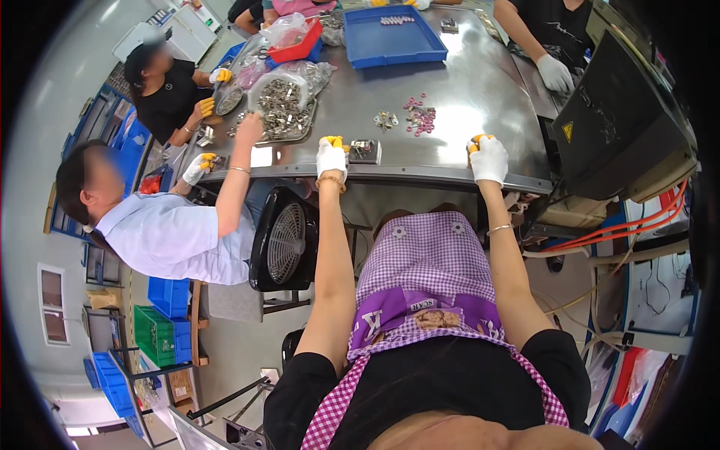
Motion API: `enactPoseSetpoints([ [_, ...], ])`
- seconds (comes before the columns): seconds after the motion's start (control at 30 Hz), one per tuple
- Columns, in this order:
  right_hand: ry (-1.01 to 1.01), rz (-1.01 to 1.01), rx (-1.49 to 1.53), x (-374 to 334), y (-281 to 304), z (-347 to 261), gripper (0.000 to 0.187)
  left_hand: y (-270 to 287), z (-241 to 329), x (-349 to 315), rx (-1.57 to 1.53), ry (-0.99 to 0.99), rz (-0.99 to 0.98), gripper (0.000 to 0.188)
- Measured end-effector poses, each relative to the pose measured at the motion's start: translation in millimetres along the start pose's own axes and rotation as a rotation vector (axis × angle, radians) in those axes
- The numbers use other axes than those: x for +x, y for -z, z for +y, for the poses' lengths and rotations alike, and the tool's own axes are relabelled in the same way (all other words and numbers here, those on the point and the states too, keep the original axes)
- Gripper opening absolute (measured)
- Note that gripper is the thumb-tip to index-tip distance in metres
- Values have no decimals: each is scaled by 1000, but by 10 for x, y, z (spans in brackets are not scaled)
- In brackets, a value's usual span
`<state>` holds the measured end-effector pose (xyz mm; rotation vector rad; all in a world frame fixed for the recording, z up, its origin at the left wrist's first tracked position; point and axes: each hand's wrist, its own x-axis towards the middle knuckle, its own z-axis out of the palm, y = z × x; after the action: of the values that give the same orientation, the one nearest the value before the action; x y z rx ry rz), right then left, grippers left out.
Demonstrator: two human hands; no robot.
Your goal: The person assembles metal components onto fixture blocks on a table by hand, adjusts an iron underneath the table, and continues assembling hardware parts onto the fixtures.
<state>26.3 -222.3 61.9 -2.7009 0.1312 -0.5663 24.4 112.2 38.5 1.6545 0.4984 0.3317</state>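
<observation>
My left hand (331,157), in a white glove with yellow fingertips, rests at the near edge of the metal table (480,90) with its fingers curled. Just right of it sits a small metal block (364,152). My right hand (488,159), gloved alike, is at the same edge farther right, also curled; whatever either hand may hold is hidden. Beyond and between them lie a loose group of pink ring-shaped parts (421,118) and a few small metal pieces (385,120).
A blue tray (375,46) stands at the far side. Left is a tray heaped with metal parts (279,101), where a co-worker's bare hand (250,127) reaches. A black fan (286,236) stands below the table's left edge, a dark machine (619,120) at the right.
</observation>
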Motion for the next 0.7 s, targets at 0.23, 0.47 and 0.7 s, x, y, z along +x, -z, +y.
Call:
enactPoseSetpoints([
  [0.23,23,14,-18,-18,-86,124,21,-731,123,-625,49,12,-120,17],
  [0.47,13,-88,712,-55,51,-43,18,-682,-55,-822,655,-578,123,22],
  [0.7,422,-231,338,-6,-9,-252,21,-630,-129,-757,527,-529,64,27],
])
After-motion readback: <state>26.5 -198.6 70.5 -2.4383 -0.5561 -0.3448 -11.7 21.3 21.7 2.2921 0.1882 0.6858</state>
